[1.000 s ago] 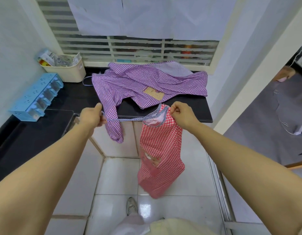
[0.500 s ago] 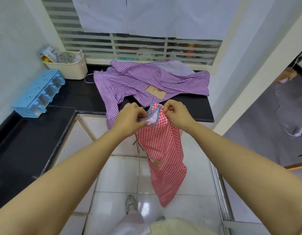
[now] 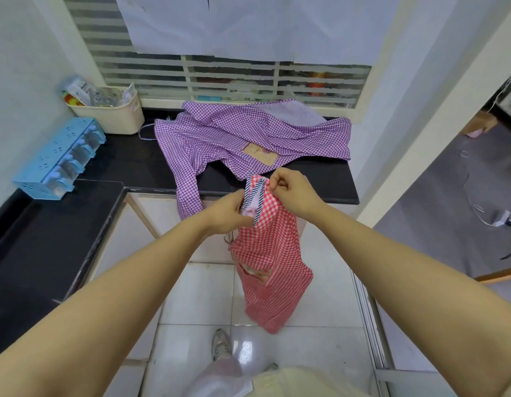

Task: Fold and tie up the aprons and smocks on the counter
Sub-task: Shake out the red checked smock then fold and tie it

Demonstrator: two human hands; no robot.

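A red-checked apron (image 3: 270, 259) with a striped dark-and-white trim hangs folded lengthwise in the air in front of the counter, its lower end near the floor. My left hand (image 3: 225, 214) grips its top edge at the striped trim from the left. My right hand (image 3: 291, 190) pinches the top corner from the right, just above. A purple-checked smock (image 3: 242, 138) lies spread and crumpled on the black counter (image 3: 128, 164), one sleeve drooping over the front edge.
A cream basket (image 3: 113, 113) of small packets stands at the counter's back left. A blue spice rack (image 3: 59, 156) sits by the left wall. White floor tiles and my shoe (image 3: 221, 343) are below; a doorway opens on the right.
My left hand, stretched out left with the strap a second ago, has come in to the apron's top beside my right hand. The apron now hangs narrower and lower.
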